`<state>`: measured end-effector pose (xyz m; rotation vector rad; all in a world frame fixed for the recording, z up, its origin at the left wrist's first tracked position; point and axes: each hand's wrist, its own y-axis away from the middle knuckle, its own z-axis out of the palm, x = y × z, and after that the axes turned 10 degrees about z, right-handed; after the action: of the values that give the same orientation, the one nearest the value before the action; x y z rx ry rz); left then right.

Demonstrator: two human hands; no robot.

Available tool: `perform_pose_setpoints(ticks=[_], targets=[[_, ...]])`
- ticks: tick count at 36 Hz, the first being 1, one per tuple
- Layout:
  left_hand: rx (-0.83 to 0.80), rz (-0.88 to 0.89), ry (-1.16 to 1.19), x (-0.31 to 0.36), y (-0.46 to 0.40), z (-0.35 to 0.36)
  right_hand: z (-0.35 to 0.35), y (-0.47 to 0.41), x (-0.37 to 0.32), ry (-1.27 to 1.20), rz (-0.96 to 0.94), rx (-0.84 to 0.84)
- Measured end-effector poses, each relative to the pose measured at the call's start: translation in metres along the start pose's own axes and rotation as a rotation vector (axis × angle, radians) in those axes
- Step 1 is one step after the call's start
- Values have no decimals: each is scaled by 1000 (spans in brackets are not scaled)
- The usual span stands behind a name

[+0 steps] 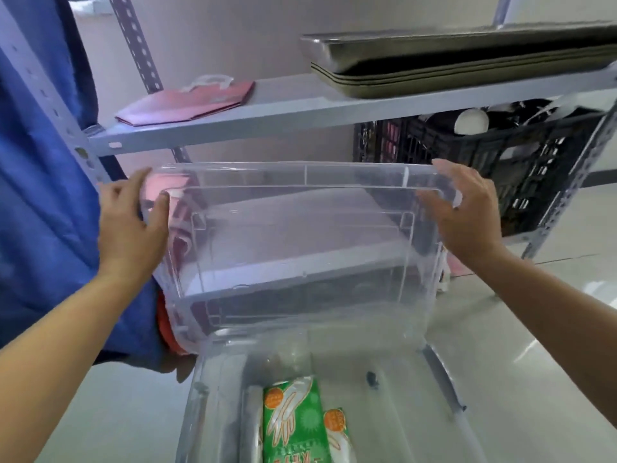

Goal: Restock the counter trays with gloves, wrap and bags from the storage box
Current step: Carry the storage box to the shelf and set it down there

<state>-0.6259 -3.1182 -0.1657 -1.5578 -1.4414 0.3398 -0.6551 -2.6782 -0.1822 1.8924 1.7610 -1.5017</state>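
Both hands grasp a clear plastic lid [300, 235], holding it up and tilted in front of a metal shelf unit [267, 115]. The left hand [132, 225] clasps the lid's left edge with the thumb curled over the top face and the fingers behind it. The right hand [464, 212] holds the right edge, fingers wrapped over the rim.

Below the lid sits the open clear storage box [207, 396] on the pale floor. Inside it lies a green packet of gloves [293, 422] printed with hand shapes, with a second packet [337, 429] just beside it on the right.

On the upper shelf lie a pink bag [190, 105] and a stack of metal trays [467, 61]. A black crate [500, 158] stands on the shelf beneath. Blue cloth [43, 195] hangs at the left.
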Motion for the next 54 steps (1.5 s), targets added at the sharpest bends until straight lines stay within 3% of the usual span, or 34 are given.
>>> perform_pose_setpoints(ticks=[9,12,21,30,35,39,43,49,54], targets=[[-630,-237,-223,-43,73,32,36,45,60,34,432,-303],[-783,-342,-268,-58,108,44,58,75,84,50,487,-395],[-907,-409,-312,-84,153,63,83,123,112,11,637,-505],[-870,-553,-172,-82,173,79,47,210,115,396,647,-357],[-899,-574,-152,-83,174,77,35,218,108,380,707,-329],[-960,-688,-36,-88,175,69,35,223,100,573,664,-400],[-1037,-779,118,-93,174,62,54,232,84,610,465,-455],[-1391,-1069,328,-103,183,34,79,257,52,551,140,-840],[-1500,-1165,405,-114,210,17,86,281,34,547,37,-1026]])
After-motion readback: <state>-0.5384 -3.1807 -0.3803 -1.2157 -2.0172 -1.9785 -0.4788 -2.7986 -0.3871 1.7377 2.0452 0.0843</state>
